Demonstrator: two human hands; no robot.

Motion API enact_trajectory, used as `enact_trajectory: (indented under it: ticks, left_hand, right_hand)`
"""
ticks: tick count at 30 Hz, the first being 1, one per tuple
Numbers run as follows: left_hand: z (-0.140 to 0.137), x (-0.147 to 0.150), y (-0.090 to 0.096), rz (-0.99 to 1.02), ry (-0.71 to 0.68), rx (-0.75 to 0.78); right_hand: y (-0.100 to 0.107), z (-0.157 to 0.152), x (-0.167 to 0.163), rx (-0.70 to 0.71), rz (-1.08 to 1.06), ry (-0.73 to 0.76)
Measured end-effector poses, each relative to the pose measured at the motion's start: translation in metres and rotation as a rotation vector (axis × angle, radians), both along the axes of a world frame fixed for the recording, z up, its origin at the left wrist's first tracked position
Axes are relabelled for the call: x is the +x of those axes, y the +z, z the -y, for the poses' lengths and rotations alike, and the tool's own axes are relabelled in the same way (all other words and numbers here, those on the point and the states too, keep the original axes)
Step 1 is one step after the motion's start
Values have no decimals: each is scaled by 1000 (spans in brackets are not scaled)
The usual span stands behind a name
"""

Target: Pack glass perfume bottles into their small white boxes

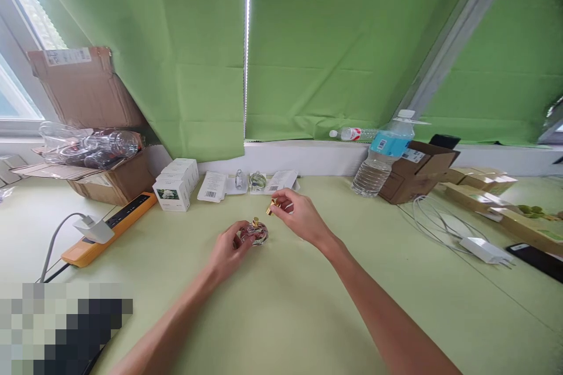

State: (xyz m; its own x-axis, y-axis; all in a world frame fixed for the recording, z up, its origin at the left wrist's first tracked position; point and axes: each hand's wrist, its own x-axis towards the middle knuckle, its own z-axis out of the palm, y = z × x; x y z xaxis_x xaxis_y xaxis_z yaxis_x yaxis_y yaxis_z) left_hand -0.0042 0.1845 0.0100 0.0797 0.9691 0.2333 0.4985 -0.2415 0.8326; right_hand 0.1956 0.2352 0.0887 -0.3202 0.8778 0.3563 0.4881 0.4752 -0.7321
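Note:
On the pale green tabletop stands a round glass perfume bottle (260,235) with a gold neck. My left hand (229,247) is closed around its left side, fingers and thumb against the glass. Just above and to the right, my right hand (299,215) pinches a small gold cap (271,207) between thumb and fingertips. The cap is apart from the bottle's neck, a short gap away. Behind the hands are a small clear bottle (238,179), a greenish round glass bottle (257,180) and flattened white cartons (213,186).
White boxes (173,194) and an orange power strip (128,211) stand left, near an open cardboard box (109,179). On the right are a large water bottle (373,167), a brown carton (407,173), a charger with cable (484,249) and a black phone (536,261).

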Motion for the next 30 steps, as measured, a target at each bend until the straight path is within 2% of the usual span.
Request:
enact_trajectory:
  ticks: [8, 21, 30]
  left_hand:
    - [0, 0, 1, 6, -21, 3]
    - [1, 2, 2, -4, -25, 0]
    - [3, 3, 5, 15, -28, -4]
  right_hand:
    - [1, 5, -10, 14, -114, 27]
    - [-8, 12, -21, 118, -21, 30]
    - [-13, 12, -24, 134, 39, 68]
